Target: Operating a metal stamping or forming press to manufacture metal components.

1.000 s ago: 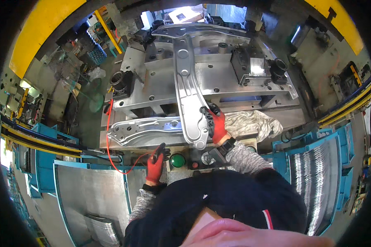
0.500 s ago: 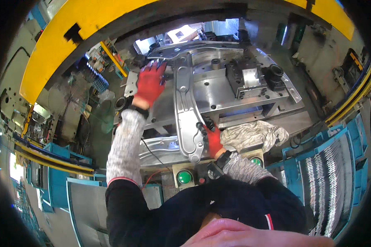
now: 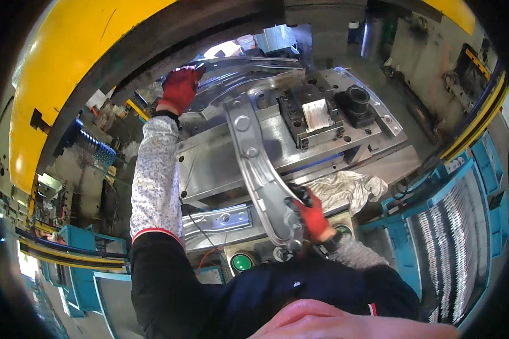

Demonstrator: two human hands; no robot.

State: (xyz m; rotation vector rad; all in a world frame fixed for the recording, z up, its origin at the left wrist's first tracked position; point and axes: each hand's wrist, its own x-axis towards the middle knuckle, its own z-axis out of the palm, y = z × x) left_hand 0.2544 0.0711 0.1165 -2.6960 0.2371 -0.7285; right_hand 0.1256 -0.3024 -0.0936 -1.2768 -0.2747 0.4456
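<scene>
Panel: here it is, long, grey and pressed, slanting in front of the steel die; whether it touches down, I cannot tell.
Long axis: eleven o'clock at the far tip, five at the broad end by the body.
Right hand: red and black glove, right up at that broad end, fingers clamped on the right-side edge; from them the metal runs off toward eleven.
Left hand: way out at half past ten from the right hand, arm stretched long, fingertips at the left end of a far panel; pinched on it or merely resting, I cannot tell.
Far panel's line: out toward three from those fingertips, long axis roughly nine to three, crosswise to the slanted piece.
Nearer hand: right for the slanted panel, left for the far one, no contest.
Far tip: between three and four o'clock from the left hand, well apart from it.
Round the right hand: crumpled cloth at two, third panel at nine, green button at eight.
</scene>
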